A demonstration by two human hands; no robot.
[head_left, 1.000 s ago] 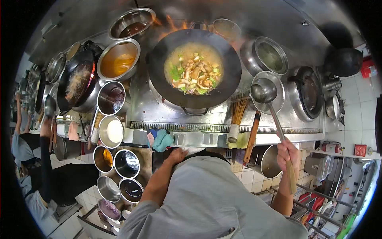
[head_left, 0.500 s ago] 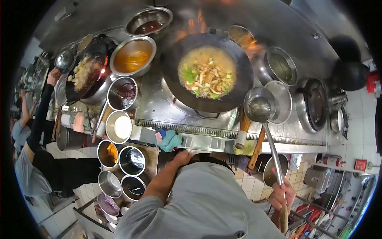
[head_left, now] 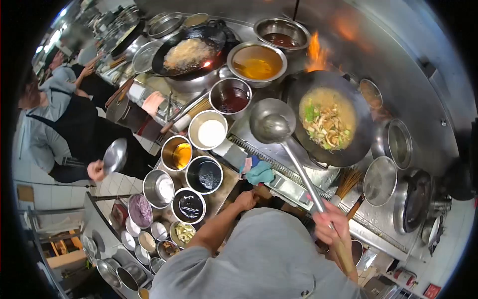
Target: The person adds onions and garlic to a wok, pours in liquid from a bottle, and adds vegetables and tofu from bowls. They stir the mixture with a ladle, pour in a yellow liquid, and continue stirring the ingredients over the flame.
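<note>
My right hand (head_left: 331,224) is closed round the handle of a large steel ladle (head_left: 273,121). The ladle's bowl hangs over the counter, between the pot of dark red liquid (head_left: 230,96) and the wok's left rim. In the wok (head_left: 366,134), a broth holds mushroom-like slices and green vegetable pieces (head_left: 326,124), and flames rise behind it. My left hand (head_left: 247,199) is low by my waist at the stove's front edge, its fingers mostly hidden. Just beyond it lies a bunched teal cloth (head_left: 260,173).
Left of me stand pots of white (head_left: 209,132), orange (head_left: 178,153) and dark contents (head_left: 204,174). A bowl of amber liquid (head_left: 256,61) sits behind them. Another wok (head_left: 191,52) holds frothing food. A co-worker (head_left: 74,119) at left holds a shiny steel utensil (head_left: 115,155). A bamboo brush (head_left: 348,182) lies right.
The view has turned left. My ladle has swung from the wok's right side to its left. The co-worker's hand has left the other wok and moved lower, with the steel utensil.
</note>
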